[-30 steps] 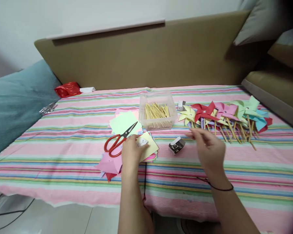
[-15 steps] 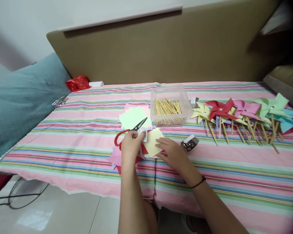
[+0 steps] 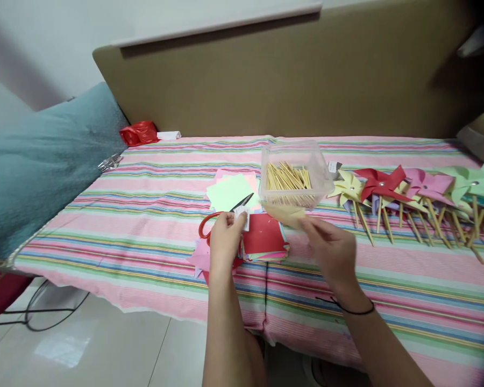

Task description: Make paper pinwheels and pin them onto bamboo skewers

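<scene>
While both hands work over the striped surface [image 3: 105, 236], things stand so:
Left hand [image 3: 225, 242]: closed on a small white slip [image 3: 242, 218], just beside the red-handled scissors [image 3: 220, 215].
Right hand [image 3: 329, 248]: fingers pinch a pale yellow sheet [image 3: 284, 214], lifted above the stack.
Paper stack [image 3: 265, 236]: red sheet on top, between the hands.
Clear box [image 3: 294, 174]: holds wooden sticks.
Pinwheels [image 3: 407, 188]: lie to the right.

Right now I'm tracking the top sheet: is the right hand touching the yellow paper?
Touching. The head view shows the right hand pinching the yellow paper at its edge, lifted above the red sheet.
</scene>
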`<state>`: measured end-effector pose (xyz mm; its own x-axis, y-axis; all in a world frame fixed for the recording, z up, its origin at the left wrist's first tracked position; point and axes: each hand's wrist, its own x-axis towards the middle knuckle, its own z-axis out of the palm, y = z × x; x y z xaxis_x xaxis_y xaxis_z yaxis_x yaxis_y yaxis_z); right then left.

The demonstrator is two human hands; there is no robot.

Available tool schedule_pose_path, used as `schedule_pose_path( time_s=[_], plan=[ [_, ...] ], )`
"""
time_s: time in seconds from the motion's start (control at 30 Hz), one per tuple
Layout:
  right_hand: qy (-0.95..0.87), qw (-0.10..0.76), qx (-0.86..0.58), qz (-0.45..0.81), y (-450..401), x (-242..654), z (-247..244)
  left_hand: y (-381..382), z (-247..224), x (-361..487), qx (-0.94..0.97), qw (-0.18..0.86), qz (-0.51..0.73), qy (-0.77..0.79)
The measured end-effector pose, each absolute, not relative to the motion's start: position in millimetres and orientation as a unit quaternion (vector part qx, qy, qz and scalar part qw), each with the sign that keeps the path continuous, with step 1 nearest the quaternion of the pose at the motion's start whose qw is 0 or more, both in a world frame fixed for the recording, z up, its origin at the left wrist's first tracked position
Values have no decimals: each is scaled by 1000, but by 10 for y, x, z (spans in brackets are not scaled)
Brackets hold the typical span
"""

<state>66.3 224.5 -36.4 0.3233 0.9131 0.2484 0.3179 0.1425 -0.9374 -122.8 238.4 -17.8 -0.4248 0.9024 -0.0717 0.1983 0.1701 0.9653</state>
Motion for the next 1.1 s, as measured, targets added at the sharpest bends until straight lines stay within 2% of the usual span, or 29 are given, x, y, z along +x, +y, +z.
schedule_pose_path(
  time_s=[0.1,0.2,0.37,0.43,0.5,0.6,0.67,0.73,0.93,1.1],
  plan=[
    [-387,634,-591,315,2284,843,-347,2386,-157,-1116,523,276,386,708],
    [-292,686,-528,407,2331,988,-358,2405,-156,-995,575,243,344,702],
    [-287,679,-471,483,2354,1082,-350,2444,-236,-932,631,198,262,703],
    [-277,675,-462,504,2353,1104,-344,2461,-244,-914,634,187,280,696],
    [-264,669,-460,521,2351,1132,-345,2478,-217,-863,609,225,364,668],
    [-279,641,-466,542,2342,1183,-352,2495,-143,-729,511,413,486,576],
    [-293,612,-472,563,2328,1214,-350,2493,-108,-631,443,545,501,505],
    [-294,589,-475,584,2312,1236,-337,2482,-99,-550,407,620,487,462],
    [-277,574,-477,605,2293,1256,-277,2459,-140,-399,384,647,472,459],
    [-280,629,-524,502,2318,1270,-294,2464,-176,-307,367,650,479,462]
  ],
)
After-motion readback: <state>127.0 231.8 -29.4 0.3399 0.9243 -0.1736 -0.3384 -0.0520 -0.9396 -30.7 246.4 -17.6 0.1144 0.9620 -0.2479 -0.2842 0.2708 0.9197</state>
